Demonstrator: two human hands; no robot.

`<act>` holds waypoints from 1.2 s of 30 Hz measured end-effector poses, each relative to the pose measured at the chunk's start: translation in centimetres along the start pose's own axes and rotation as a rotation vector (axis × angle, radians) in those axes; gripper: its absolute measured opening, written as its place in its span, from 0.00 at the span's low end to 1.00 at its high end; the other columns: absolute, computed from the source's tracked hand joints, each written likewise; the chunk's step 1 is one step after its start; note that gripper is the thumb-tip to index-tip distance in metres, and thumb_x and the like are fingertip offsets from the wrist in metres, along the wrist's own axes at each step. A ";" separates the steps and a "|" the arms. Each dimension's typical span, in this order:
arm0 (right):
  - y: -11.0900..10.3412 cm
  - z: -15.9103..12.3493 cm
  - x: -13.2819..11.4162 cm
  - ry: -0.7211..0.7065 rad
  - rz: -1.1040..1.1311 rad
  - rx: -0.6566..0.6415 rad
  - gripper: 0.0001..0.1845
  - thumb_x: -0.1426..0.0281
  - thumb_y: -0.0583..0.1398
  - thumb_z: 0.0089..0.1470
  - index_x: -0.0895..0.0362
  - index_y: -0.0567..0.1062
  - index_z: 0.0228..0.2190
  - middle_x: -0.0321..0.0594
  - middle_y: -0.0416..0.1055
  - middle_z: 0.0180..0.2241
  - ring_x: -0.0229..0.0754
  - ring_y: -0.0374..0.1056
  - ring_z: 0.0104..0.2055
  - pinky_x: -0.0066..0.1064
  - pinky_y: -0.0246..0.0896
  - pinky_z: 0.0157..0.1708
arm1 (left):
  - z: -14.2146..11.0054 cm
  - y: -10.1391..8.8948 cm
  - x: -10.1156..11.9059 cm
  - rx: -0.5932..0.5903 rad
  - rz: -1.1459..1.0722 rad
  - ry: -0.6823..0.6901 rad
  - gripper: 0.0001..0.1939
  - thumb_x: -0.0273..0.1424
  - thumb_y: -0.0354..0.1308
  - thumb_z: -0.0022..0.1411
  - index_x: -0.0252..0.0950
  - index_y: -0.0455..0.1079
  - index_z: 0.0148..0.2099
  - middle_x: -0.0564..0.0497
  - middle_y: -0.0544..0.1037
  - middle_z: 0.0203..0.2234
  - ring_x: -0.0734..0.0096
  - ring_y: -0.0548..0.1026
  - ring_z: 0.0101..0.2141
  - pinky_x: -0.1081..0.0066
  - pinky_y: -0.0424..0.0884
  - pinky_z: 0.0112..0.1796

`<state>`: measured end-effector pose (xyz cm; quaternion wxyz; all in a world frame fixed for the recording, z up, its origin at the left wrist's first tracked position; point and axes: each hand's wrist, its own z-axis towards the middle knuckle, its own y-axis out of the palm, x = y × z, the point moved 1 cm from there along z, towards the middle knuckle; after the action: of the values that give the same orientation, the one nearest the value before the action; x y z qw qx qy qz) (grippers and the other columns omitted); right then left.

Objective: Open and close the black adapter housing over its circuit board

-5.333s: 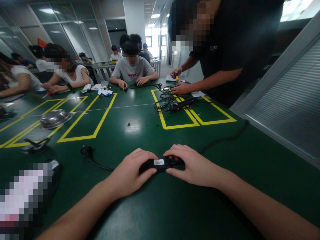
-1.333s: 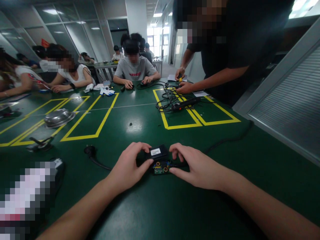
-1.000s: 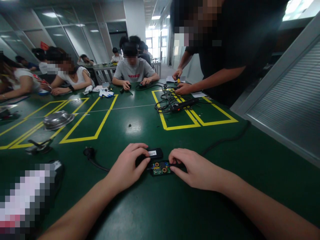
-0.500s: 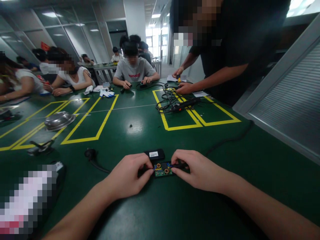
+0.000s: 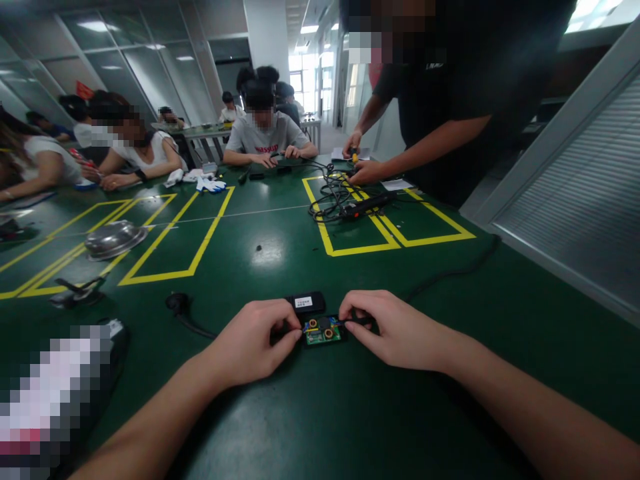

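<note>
Green circuit board (image 5: 316,338): lying component side up in a black shell (image 5: 343,335) on the table, directly between the two hands; two copper-coloured rings and some coloured wires show on it.
Black cover (image 5: 316,300): off the board, flat on the table just beyond it, with a white label (image 5: 303,302) uppermost (print too small to read).
Left hand (image 5: 260,340): thumb and forefinger pinched on the plug cord (image 5: 197,328) at the board's left end.
Right hand (image 5: 397,330): thumb and forefinger closed about the long cord (image 5: 440,275) at the board's right end.
Black plug (image 5: 177,303): on the table, left of the left hand, at the end of its cord.
Green table (image 5: 270,413): glossy, marked with yellow tape (image 5: 364,251) in rectangles.
Steel bowl (image 5: 115,239): far left, on the table.
Cable tangle (image 5: 327,207): across the right-hand tape, beyond the hands.
Person in grey shirt (image 5: 280,130): seated opposite, both hands at the table.
Person in dark shirt (image 5: 460,93): standing at right, holding a yellow-handled tool (image 5: 355,157).
</note>
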<state>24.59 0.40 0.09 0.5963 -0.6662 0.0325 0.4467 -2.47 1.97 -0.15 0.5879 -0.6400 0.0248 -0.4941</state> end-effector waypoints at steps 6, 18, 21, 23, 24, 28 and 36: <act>0.3 0.0 0.3 0.031 -0.035 -0.025 0.06 0.78 0.62 0.62 0.55 0.75 0.36 0.39 0.76 0.37 0.43 0.71 0.36 0.34 0.63 0.38 | 0.0 0.3 -0.4 -0.041 0.007 0.012 0.06 0.24 0.61 0.68 0.37 0.73 0.36 0.55 0.76 0.28 0.74 0.71 0.27 0.73 0.64 0.30; 0.6 0.0 1.0 -0.037 -0.027 0.013 0.09 0.80 0.63 0.60 0.54 0.72 0.35 0.41 0.75 0.41 0.47 0.70 0.45 0.41 0.66 0.47 | 0.2 -0.1 -0.1 0.030 0.133 0.031 0.08 0.29 0.63 0.70 0.40 0.81 0.36 0.47 0.75 0.42 0.60 0.73 0.43 0.61 0.74 0.45; 0.7 0.1 0.8 -0.027 -0.043 0.011 0.09 0.80 0.63 0.60 0.54 0.72 0.35 0.41 0.75 0.40 0.47 0.70 0.44 0.41 0.66 0.47 | 0.2 0.2 -0.3 0.100 0.158 0.008 0.08 0.29 0.61 0.72 0.39 0.81 0.42 0.44 0.76 0.46 0.58 0.75 0.47 0.57 0.76 0.50; 0.7 0.1 0.8 -0.017 -0.050 0.013 0.09 0.80 0.62 0.59 0.54 0.72 0.35 0.41 0.75 0.40 0.47 0.70 0.44 0.42 0.66 0.47 | 0.3 0.5 -0.8 0.133 0.174 -0.002 0.11 0.28 0.59 0.73 0.40 0.82 0.51 0.42 0.77 0.53 0.54 0.75 0.54 0.52 0.76 0.56; 0.7 0.2 0.7 -0.012 -0.052 0.014 0.09 0.80 0.62 0.59 0.54 0.72 0.35 0.41 0.75 0.40 0.47 0.70 0.44 0.42 0.66 0.47 | 0.4 0.6 -1.1 0.131 0.183 -0.014 0.14 0.27 0.58 0.73 0.41 0.81 0.55 0.41 0.77 0.57 0.52 0.74 0.57 0.49 0.75 0.59; 0.8 0.2 0.4 0.025 -0.074 -0.007 0.08 0.78 0.62 0.59 0.54 0.71 0.36 0.42 0.75 0.40 0.48 0.70 0.44 0.41 0.66 0.44 | 0.6 0.6 -2.0 0.062 0.175 -0.106 0.17 0.27 0.60 0.73 0.43 0.80 0.60 0.43 0.81 0.57 0.52 0.77 0.56 0.46 0.74 0.60; 0.7 -0.5 0.1 0.044 -0.025 -0.014 0.32 0.72 0.67 0.56 0.55 0.66 0.60 0.45 0.75 0.47 0.51 0.72 0.47 0.43 0.67 0.47 | 0.1 -0.1 0.1 0.153 0.056 0.034 0.13 0.31 0.63 0.71 0.40 0.80 0.56 0.45 0.84 0.48 0.58 0.78 0.48 0.58 0.77 0.52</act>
<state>24.52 -0.15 -0.62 0.5961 -0.6806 0.0340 0.4246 -2.36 2.02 0.02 0.6483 -0.5836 0.0151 -0.4887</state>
